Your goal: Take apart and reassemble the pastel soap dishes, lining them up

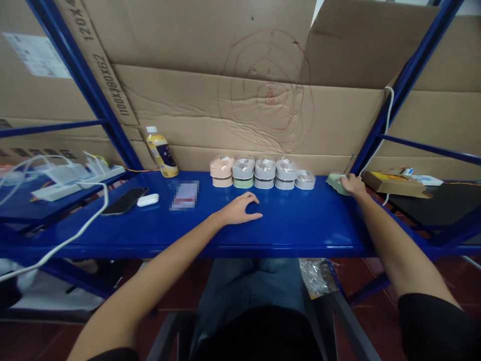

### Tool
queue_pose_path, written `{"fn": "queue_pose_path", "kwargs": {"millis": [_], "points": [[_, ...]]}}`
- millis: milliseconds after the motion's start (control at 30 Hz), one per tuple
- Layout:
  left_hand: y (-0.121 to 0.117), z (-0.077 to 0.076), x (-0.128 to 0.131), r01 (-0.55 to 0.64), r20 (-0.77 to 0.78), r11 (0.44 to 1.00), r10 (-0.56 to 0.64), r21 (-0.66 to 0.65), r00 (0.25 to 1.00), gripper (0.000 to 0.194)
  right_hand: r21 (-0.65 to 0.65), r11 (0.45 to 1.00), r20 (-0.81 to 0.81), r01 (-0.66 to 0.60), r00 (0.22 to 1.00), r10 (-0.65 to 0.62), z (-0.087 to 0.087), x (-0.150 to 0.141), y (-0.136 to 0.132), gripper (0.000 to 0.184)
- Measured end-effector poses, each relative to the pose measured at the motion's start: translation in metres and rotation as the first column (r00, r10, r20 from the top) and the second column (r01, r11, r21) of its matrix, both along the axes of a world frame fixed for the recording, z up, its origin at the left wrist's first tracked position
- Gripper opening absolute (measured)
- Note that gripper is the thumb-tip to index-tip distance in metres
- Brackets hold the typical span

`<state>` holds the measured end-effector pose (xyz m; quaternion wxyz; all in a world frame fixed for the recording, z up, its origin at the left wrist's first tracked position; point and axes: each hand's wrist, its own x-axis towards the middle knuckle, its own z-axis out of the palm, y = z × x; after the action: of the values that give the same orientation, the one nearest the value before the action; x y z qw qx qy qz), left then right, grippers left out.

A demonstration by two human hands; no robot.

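Note:
My left hand (pixel 241 208) rests over the blue tabletop, its thumb and fingers apart and nothing between them. Behind it stands a row of small rounded cases with clear tops: a peach stack (pixel 221 171), a grey case on a green one (pixel 243 172), two grey stacks (pixel 264 173) and a single grey case (pixel 304 179) at the right end. At the table's right edge my right hand (pixel 352 184) grips a light green flat piece with a wavy edge (pixel 336 183). My fingers cover part of that piece, so its kind is unclear.
On the left are a yellow drink bottle (pixel 162 153), a pixelated card (pixel 185 195), a white earbud case (pixel 148 200), a black phone (pixel 125 201) and a power strip (pixel 78 182) with cables. An open cardboard box (pixel 396 185) lies beyond the right post. Cardboard (pixel 180 100) backs the table.

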<state>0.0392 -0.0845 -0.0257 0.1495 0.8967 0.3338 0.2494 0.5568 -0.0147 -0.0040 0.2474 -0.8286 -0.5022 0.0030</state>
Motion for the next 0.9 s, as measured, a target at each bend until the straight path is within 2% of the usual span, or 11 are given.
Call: {"fn": "queue_pose_path", "kwargs": {"millis": [133, 267, 400, 467, 533, 600, 667, 733, 833, 900], "points": [[0.002, -0.003, -0.001, 0.004, 0.007, 1.000, -0.004, 0.007, 1.000, 0.044, 0.053, 0.999, -0.037, 0.012, 0.999, -0.010, -0.005, -0.037, 0.036, 0.071], [0.003, -0.005, -0.001, 0.006, 0.014, 1.000, -0.006, 0.009, 1.000, 0.044, 0.130, 0.990, -0.031, -0.051, 0.998, 0.056, -0.015, -0.062, 0.043, 0.079], [0.003, -0.004, -0.002, 0.008, 0.011, 1.000, -0.008, 0.000, 1.000, 0.044, 0.246, 0.965, 0.056, -0.089, 0.995, 0.077, -0.011, -0.077, 0.026, 0.086], [0.002, -0.004, -0.001, 0.010, 0.006, 1.000, -0.010, 0.001, 1.000, 0.044, 0.276, 0.932, 0.197, -0.234, 0.963, 0.183, -0.005, -0.088, 0.019, 0.082], [0.002, -0.003, -0.001, 0.008, 0.006, 1.000, -0.008, 0.001, 1.000, 0.043, 0.194, 0.871, 0.333, -0.452, 0.865, 0.375, -0.002, -0.105, 0.014, 0.078], [0.002, -0.003, -0.001, 0.005, 0.008, 1.000, -0.005, -0.004, 1.000, 0.043, 0.041, 0.801, 0.364, -0.597, 0.756, 0.544, -0.003, -0.123, 0.010, 0.080], [0.001, -0.003, -0.001, 0.003, 0.011, 1.000, -0.003, -0.014, 1.000, 0.044, -0.059, 0.773, 0.350, -0.631, 0.712, 0.608, -0.007, -0.138, 0.002, 0.085], [0.000, -0.003, -0.001, 0.006, 0.010, 1.000, -0.006, -0.017, 1.000, 0.044, -0.076, 0.776, 0.358, -0.626, 0.710, 0.607, -0.010, -0.147, -0.014, 0.083], [0.000, -0.002, 0.000, 0.012, -0.001, 1.000, -0.012, -0.006, 1.000, 0.043, -0.030, 0.757, 0.377, -0.653, 0.694, 0.614, -0.006, -0.150, -0.051, 0.071], [0.001, -0.002, 0.000, 0.011, -0.010, 1.000, -0.011, 0.001, 1.000, 0.043, 0.046, 0.786, 0.380, -0.616, 0.739, 0.557, -0.001, -0.150, -0.076, 0.072]]}}
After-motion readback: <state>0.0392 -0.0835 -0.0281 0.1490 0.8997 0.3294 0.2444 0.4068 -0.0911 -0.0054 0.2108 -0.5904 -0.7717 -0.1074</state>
